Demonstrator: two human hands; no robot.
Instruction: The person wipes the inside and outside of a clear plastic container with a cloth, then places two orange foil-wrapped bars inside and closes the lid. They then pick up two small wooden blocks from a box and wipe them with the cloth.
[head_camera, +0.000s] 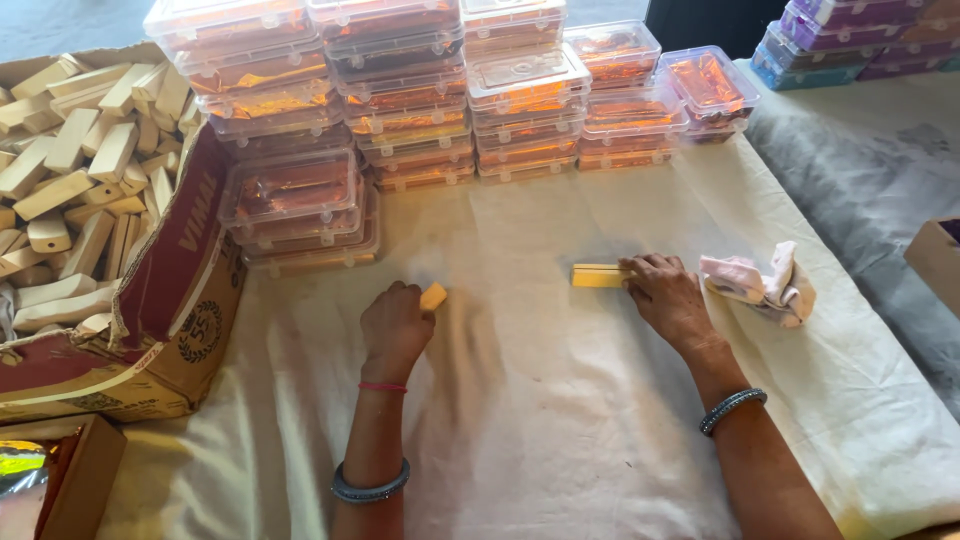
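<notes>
My left hand (395, 328) is closed around a small yellow wooden block (433, 296), whose end sticks out past the fingers, low over the cream cloth (540, 400). My right hand (665, 295) rests on the cloth with its fingertips on the end of a longer yellow wooden block (597, 275) lying flat. A crumpled pink and white rag (765, 285) lies just right of that hand.
Stacks of clear plastic boxes with orange contents (420, 90) line the far side of the cloth. An open cardboard carton full of pale wooden blocks (70, 190) stands at the left. More stacked boxes, purple and blue (850, 35), sit at the far right.
</notes>
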